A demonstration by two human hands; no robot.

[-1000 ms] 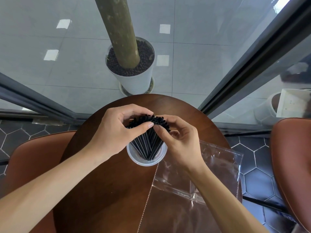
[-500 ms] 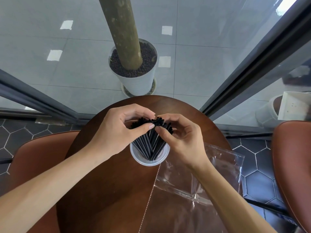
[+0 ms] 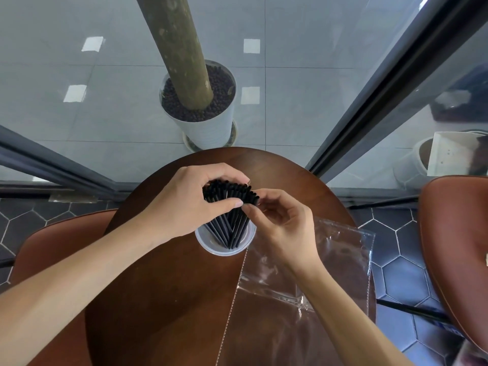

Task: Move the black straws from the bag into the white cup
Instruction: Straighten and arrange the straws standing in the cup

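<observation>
A bundle of black straws (image 3: 229,199) stands fanned out in the white cup (image 3: 224,251) at the middle of the round brown table (image 3: 163,299). My left hand (image 3: 184,204) wraps around the straws' upper ends from the left, thumb in front. My right hand (image 3: 282,223) pinches the rightmost straw tops with thumb and forefinger. The clear plastic bag (image 3: 303,281) lies flat on the table under my right wrist; I see no straws in it.
A white planter (image 3: 208,128) with a thick trunk stands on the tiled floor behind glass beyond the table. Brown leather chairs sit at the left (image 3: 60,239) and at the right (image 3: 456,247). A dark window frame (image 3: 383,93) runs diagonally at the right.
The straw tops have been gathered into a tighter bundle and shifted slightly left. My right hand's fingers have slid to the bundle's right edge. The cup and bag stay in place.
</observation>
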